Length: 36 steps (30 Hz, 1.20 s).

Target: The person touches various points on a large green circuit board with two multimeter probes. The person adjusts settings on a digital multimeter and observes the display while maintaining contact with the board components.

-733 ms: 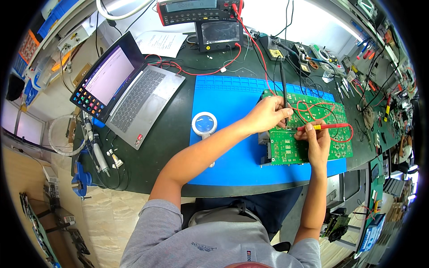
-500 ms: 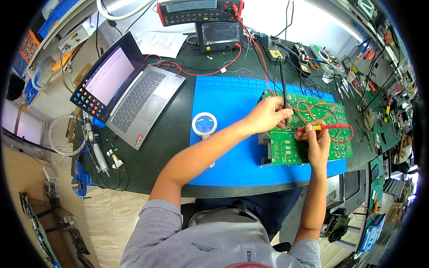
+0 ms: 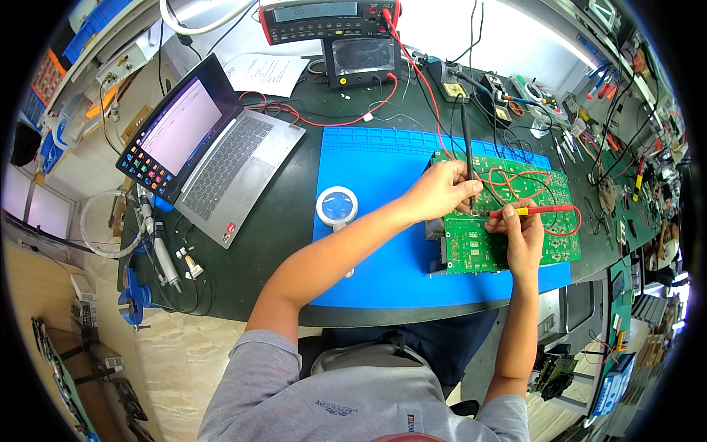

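Observation:
A green circuit board (image 3: 475,250) lies on a blue silicone mat (image 3: 383,276). My left hand (image 3: 449,190), fingers closed, grips a black test probe (image 3: 466,132) held upright, its tip down at the board's middle left. My right hand (image 3: 518,232) pinches a red test probe (image 3: 552,208) lying nearly level, pointed left toward that same area; whether the tips touch contacts is too small to tell. Red and black leads loop over the board. A white-rimmed magnifier (image 3: 336,203) rests left of the board, partly behind my left forearm. A bench multimeter (image 3: 328,20) with a lit display stands behind.
An open laptop (image 3: 228,177) sits left, papers (image 3: 261,74) behind it. A screened instrument (image 3: 361,60) supports the meter. Soldering stands (image 3: 453,81) and scattered tools (image 3: 567,144) occupy the back right. A blue vise (image 3: 132,298) is at the left edge. Another person (image 3: 666,243) is at far right.
The multimeter's display readout has changed. Both hands and probes hold almost exactly the same positions on the board.

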Tool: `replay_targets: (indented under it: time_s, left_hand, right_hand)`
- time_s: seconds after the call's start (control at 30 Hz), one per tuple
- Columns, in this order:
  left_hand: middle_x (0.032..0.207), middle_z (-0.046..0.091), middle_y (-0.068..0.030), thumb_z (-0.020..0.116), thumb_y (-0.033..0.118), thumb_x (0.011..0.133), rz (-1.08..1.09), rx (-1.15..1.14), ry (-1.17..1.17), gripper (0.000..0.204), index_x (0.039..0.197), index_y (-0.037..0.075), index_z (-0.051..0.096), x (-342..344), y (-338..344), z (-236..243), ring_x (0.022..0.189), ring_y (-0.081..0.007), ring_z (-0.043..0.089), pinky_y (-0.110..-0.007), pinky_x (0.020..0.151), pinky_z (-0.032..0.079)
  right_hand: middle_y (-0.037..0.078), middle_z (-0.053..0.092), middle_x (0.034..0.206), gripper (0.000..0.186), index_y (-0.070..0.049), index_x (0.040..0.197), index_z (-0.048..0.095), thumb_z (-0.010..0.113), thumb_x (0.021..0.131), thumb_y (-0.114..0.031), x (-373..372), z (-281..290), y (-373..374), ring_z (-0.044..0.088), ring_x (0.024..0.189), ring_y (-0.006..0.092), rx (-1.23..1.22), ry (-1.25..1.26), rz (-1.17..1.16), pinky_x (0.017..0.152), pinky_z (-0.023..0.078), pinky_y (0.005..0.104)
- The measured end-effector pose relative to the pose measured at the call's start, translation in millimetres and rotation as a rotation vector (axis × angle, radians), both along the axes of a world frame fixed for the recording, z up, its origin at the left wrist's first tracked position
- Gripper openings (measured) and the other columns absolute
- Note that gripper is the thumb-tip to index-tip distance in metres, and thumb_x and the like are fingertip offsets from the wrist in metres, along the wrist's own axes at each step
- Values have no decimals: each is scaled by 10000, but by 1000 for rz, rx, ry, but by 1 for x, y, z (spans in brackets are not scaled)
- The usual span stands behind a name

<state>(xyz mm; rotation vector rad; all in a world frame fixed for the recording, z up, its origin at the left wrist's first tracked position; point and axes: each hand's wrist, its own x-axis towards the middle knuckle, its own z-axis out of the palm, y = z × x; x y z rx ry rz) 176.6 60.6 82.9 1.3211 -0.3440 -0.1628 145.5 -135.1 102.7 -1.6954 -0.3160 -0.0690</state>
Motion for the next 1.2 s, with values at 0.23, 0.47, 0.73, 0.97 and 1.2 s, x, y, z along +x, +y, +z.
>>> replay_targets:
  time_s: [0.23,0.47,0.73,0.97,1.2]
  left_hand:
    - [818,585,-51,556,133,915,2,27,3,191,982,-46,564,0,0,2,736,-120,603,-270,639,565]
    - [818,586,-48,554,131,916,-7,7,10,188,975,-46,566,-1,1,3,733,-114,601,-266,631,562]
    - [818,585,-49,554,134,917,-2,9,7,194,978,-49,567,0,0,1,732,-114,601,-266,630,564]
    - [821,588,-51,557,137,916,-1,10,4,199,984,-49,568,0,0,1,736,-116,604,-266,632,566]
    - [826,588,-51,560,139,914,-6,22,8,201,986,-49,568,0,0,1,739,-116,604,-265,634,565]
  right_hand:
    - [120,632,816,165,8,936,490,543,931,-148,0,0,0,629,694,145,-4,0,-5,667,508,249]
    - [122,633,818,163,6,932,488,540,932,-149,0,1,1,627,694,143,0,-1,4,667,508,250]
    - [126,635,820,167,7,931,488,541,933,-152,0,1,1,629,693,144,2,-6,-1,664,512,250]
    - [126,636,821,167,9,927,486,539,933,-150,0,1,1,628,693,143,0,-3,2,662,518,253]
    - [126,635,821,163,8,925,485,537,933,-146,0,0,0,627,694,141,4,-4,4,665,514,248]
